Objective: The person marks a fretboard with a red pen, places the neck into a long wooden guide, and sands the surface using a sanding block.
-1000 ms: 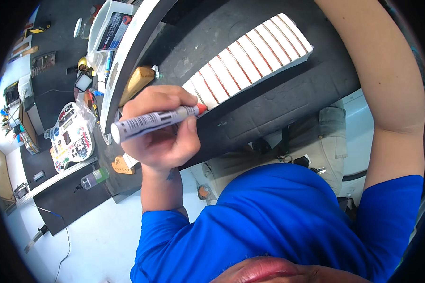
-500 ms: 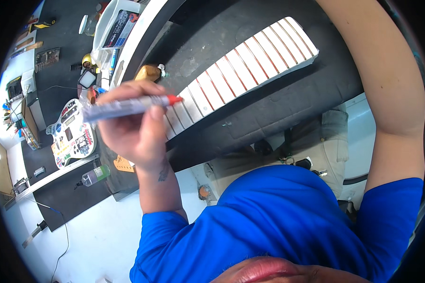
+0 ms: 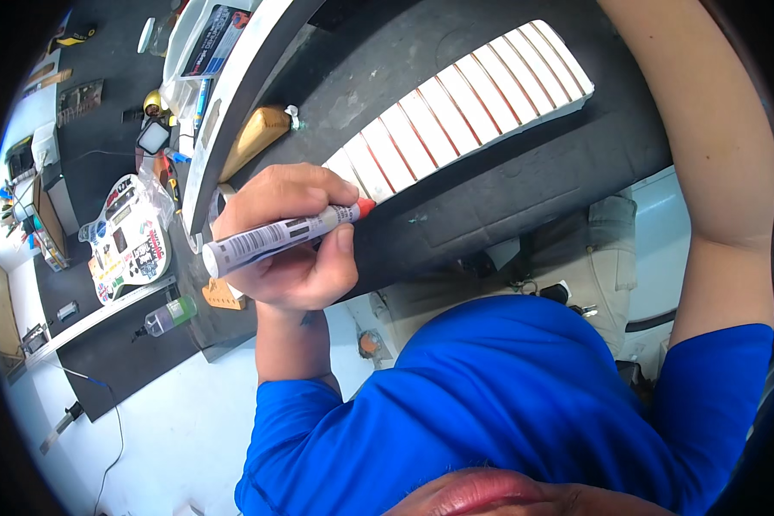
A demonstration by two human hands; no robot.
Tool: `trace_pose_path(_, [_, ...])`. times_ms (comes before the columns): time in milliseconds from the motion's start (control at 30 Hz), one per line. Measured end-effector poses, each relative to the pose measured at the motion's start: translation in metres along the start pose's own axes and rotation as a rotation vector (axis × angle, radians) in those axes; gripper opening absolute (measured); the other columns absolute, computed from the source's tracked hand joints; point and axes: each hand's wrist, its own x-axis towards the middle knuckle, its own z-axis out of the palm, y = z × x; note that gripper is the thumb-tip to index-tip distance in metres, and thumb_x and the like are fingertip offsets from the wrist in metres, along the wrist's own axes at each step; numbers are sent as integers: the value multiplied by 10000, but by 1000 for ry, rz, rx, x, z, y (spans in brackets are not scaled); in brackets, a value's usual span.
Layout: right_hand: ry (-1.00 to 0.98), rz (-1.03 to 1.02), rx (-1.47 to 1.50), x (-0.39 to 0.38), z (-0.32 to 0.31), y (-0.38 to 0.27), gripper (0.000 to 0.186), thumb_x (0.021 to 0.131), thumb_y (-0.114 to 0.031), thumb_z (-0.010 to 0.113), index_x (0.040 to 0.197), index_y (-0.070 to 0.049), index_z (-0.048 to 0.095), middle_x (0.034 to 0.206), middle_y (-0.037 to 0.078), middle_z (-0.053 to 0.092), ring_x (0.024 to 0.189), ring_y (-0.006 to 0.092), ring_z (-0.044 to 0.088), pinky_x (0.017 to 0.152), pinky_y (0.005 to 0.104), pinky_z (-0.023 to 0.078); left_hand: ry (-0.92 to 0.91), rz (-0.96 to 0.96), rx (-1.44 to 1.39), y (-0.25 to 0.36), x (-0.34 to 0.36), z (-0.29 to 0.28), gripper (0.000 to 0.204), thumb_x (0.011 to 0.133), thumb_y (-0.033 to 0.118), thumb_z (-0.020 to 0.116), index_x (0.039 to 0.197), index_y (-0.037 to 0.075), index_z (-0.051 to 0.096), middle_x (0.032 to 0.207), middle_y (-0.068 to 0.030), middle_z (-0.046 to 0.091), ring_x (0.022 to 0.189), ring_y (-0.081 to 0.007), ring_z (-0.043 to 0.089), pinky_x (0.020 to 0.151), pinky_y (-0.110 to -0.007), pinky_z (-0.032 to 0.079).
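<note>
Gripping one marker (image 3: 258,245), white barrel, red-orange tip: left hand (image 3: 297,268), fingers and thumb closed round it, tip at or just over the near edge of the neck; contact cannot be told. Right hand: beyond the upper edge, state unknown; forearm (image 3: 714,155) only.

Neck (image 3: 447,112), one, white-faced with crosswise frets: lying aslant on the black bench (image 3: 490,185), wide end up and to the right, other end behind the left hand.

Progress, as judged: frets along the middle show red-brown, seemingly done. Those toward the wide end look duller brown; whether coloured or bare cannot be told. One fret (image 3: 355,175) beside the hand looks greyish, probably left to do. Any further frets behind the hand: hidden, uncounted.

Nearby: wooden block (image 3: 258,138), beyond the hand; notched wood piece (image 3: 224,294), by the wrist; stickered guitar body (image 3: 133,245) and bottle (image 3: 168,316), farther left.
</note>
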Motion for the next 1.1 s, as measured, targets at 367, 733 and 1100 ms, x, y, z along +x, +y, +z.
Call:
trace_pose_path(367, [33, -81, -61, 2, 4, 8, 438, 1028, -374, 642, 960, 45, 751, 861, 234, 740, 785, 335, 723, 740, 428, 548, 273, -290, 113, -1, 12, 7, 350, 889, -84, 705, 1193, -60, 533, 1037, -227, 691, 898, -218, 718, 832, -316, 599])
trace_pose_path(733, [34, -67, -51, 4, 3, -3, 423, 1025, -359, 660, 960, 52, 737, 862, 223, 735, 750, 309, 713, 716, 408, 555, 131, -83, -14, 1, -14, -16, 330, 844, -18, 724, 1116, -33, 537, 947, -236, 675, 854, -237, 702, 709, -314, 625])
trace_pose_path(1100, [127, -177, 2, -6, 11, 8, 416, 1044, -340, 653, 941, 59, 714, 795, 153, 704, 662, 208, 679, 617, 355, 564, 3, -21, 32, 2, -13, -13, 345, 806, -35, 730, 1087, -45, 529, 900, -239, 686, 752, -229, 694, 675, -311, 589])
